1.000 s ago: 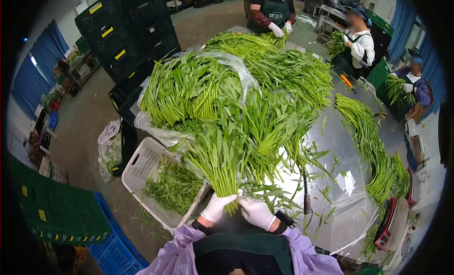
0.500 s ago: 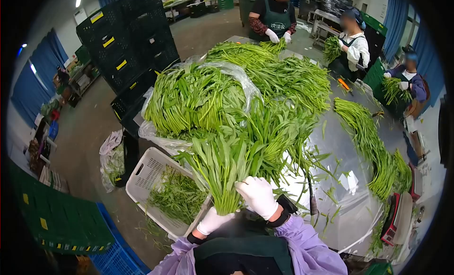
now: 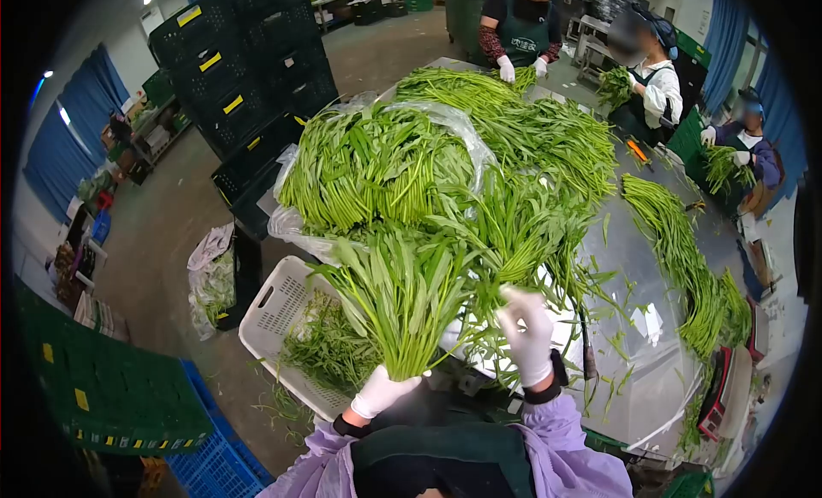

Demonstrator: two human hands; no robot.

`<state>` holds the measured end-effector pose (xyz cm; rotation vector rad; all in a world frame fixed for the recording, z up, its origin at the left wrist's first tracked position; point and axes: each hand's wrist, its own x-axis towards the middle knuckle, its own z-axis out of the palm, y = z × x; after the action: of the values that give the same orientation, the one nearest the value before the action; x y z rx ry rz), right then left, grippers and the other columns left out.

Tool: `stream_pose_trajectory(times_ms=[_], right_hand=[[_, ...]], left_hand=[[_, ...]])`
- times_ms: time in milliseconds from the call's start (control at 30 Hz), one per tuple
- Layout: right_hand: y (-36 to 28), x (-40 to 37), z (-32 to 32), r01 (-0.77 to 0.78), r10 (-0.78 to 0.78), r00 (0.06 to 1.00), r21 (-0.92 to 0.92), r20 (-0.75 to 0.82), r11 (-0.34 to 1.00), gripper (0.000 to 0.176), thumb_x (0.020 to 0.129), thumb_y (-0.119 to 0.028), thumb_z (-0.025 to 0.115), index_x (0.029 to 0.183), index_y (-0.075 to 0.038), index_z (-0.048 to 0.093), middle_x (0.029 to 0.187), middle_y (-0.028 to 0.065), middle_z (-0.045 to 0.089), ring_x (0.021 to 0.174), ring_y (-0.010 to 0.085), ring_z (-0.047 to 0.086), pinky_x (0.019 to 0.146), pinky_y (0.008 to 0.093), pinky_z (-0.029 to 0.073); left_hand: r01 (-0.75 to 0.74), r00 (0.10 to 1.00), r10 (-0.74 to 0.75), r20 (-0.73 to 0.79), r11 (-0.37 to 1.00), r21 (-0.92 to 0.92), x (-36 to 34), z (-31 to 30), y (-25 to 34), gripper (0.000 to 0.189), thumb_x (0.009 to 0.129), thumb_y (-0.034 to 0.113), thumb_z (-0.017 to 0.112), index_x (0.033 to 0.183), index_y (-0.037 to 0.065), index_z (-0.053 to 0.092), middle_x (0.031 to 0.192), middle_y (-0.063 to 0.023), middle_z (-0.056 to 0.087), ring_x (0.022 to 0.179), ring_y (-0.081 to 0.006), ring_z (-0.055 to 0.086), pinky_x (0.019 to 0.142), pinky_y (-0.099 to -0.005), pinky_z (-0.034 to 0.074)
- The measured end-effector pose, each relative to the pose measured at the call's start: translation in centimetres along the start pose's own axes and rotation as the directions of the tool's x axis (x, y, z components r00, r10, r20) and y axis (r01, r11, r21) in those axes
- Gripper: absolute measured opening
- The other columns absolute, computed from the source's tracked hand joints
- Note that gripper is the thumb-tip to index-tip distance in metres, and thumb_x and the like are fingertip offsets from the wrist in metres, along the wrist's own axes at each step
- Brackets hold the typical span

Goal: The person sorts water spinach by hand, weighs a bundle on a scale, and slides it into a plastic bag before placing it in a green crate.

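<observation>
A fanned bunch of long leafy green stems, looking like water spinach point(image 3: 407, 314), stands upright in front of me. My left hand point(image 3: 381, 393), in a white glove, is closed round its stem ends. My right hand point(image 3: 527, 335), also gloved, is raised off the bunch to the right, by the edge of the loose greens point(image 3: 514, 250). Its fingers look apart, a little blurred, and I make out nothing held in them. Behind the bunch, a big heap of the same greens point(image 3: 368, 172) lies in a clear plastic bag point(image 3: 291, 224).
A white basket point(image 3: 272, 303) with leafy scraps stands at left. On the metal table point(image 3: 634, 395) lie a row of stems point(image 3: 672, 258), an orange-handled tool point(image 3: 637, 150) and a red scale point(image 3: 715, 404). Dark crates point(image 3: 205, 70) are stacked behind. Several co-workers handle greens across the table.
My right hand has left the bunch's stems and moved right and up toward the loose greens. My left hand keeps its hold on the bunch. The view has shifted slightly.
</observation>
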<state>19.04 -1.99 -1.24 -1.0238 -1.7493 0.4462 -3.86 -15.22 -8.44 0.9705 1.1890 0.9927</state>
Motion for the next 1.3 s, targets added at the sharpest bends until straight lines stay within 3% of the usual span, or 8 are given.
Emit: stream_pose_trajectory(times_ms=[133,400,600,800,933,1033,1133,1300], right_hand=[[-4.8,-2.4,3.1,0.437,-0.392,0.832,-0.028,0.393,0.899,0.042,0.075,-0.015,0.068,0.117,-0.017,0.065,0.081,0.0009,0.057,0.070,0.0184,0.055,0.064,0.0304,0.044],[-5.2,-3.4,5.6,0.532,-0.379,0.757,-0.165,0.533,0.830,0.029,0.069,-0.014,0.068,0.098,-0.016,0.065,0.085,-0.0004,0.057,0.075,0.0174,0.058,0.068,0.0311,0.044],[-4.8,-1.9,4.0,-0.029,-0.012,0.984,0.227,0.178,0.974,0.007,0.077,-0.001,0.070,0.082,-0.004,0.066,0.079,0.0100,0.063,0.071,0.0231,0.060,0.064,0.0286,0.047],[2.8,-2.1,-5.0,-0.279,0.302,0.933,0.133,-0.197,0.951,0.005,0.081,0.000,0.065,0.085,-0.001,0.062,0.080,0.0060,0.059,0.071,0.0164,0.057,0.064,0.0284,0.045],[7.8,-6.6,-8.5,-0.139,0.299,0.931,-0.552,0.211,0.822,0.010,0.079,-0.008,0.069,0.089,-0.006,0.068,0.078,0.0081,0.064,0.068,0.0197,0.062,0.064,0.0285,0.048],[5.2,-5.9,-10.9,-0.359,0.360,0.932,-0.014,0.053,0.933,0.011,0.081,-0.007,0.069,0.090,-0.002,0.069,0.081,0.0093,0.067,0.071,0.0197,0.063,0.066,0.0292,0.049],[2.2,-3.1,-14.5,-0.189,0.193,0.978,0.054,-0.081,0.980,0.008,0.079,-0.003,0.069,0.086,0.000,0.068,0.078,0.0089,0.066,0.071,0.0185,0.062,0.066,0.0291,0.048],[5.8,-4.9,-17.2,-0.094,0.062,0.880,0.046,0.470,0.995,0.022,0.081,-0.029,0.072,0.085,-0.008,0.067,0.079,0.0085,0.065,0.072,0.0254,0.063,0.064,0.0327,0.048]], left_hand=[[0.001,0.999,0.000,-0.041,0.999,0.032,0.3,0.3,1.1,0.036,0.081,0.003,0.065,0.116,0.001,0.059,0.105,-0.0036,0.065,0.093,-0.0122,0.058,0.085,-0.0282,0.047],[0.005,0.999,0.000,0.047,0.994,-0.105,0.2,-0.9,-1.4,0.029,0.082,0.006,0.066,0.111,0.003,0.063,0.102,-0.0035,0.068,0.092,-0.0124,0.061,0.084,-0.0290,0.048],[0.070,0.970,-0.017,0.242,0.975,-0.212,0.5,-1.3,-0.9,0.041,0.081,0.006,0.068,0.120,0.002,0.055,0.101,-0.0063,0.066,0.095,-0.0172,0.061,0.086,-0.0310,0.047],[0.050,0.976,0.011,0.218,0.961,-0.271,1.0,0.1,0.3,0.036,0.082,0.010,0.069,0.115,0.002,0.059,0.100,-0.0074,0.067,0.096,-0.0186,0.061,0.088,-0.0335,0.046],[0.002,0.973,0.060,0.222,0.963,-0.269,2.7,3.1,0.6,0.038,0.082,0.010,0.070,0.117,0.002,0.058,0.102,-0.0082,0.067,0.097,-0.0193,0.061,0.089,-0.0337,0.046],[0.016,0.975,0.041,0.221,0.969,-0.248,3.9,6.7,1.4,0.035,0.084,0.002,0.064,0.119,0.002,0.059,0.105,-0.0071,0.068,0.100,-0.0182,0.063,0.092,-0.0323,0.046],[0.079,0.967,-0.021,0.254,0.973,-0.218,4.8,10.5,1.9,0.038,0.084,0.000,0.064,0.121,0.002,0.057,0.108,-0.0067,0.066,0.100,-0.0179,0.063,0.092,-0.0315,0.046],[0.003,0.996,-0.001,0.090,1.000,-0.026,6.1,16.8,1.6,0.037,0.082,0.004,0.067,0.118,0.000,0.059,0.103,-0.0082,0.068,0.094,-0.0170,0.063,0.087,-0.0301,0.048]])
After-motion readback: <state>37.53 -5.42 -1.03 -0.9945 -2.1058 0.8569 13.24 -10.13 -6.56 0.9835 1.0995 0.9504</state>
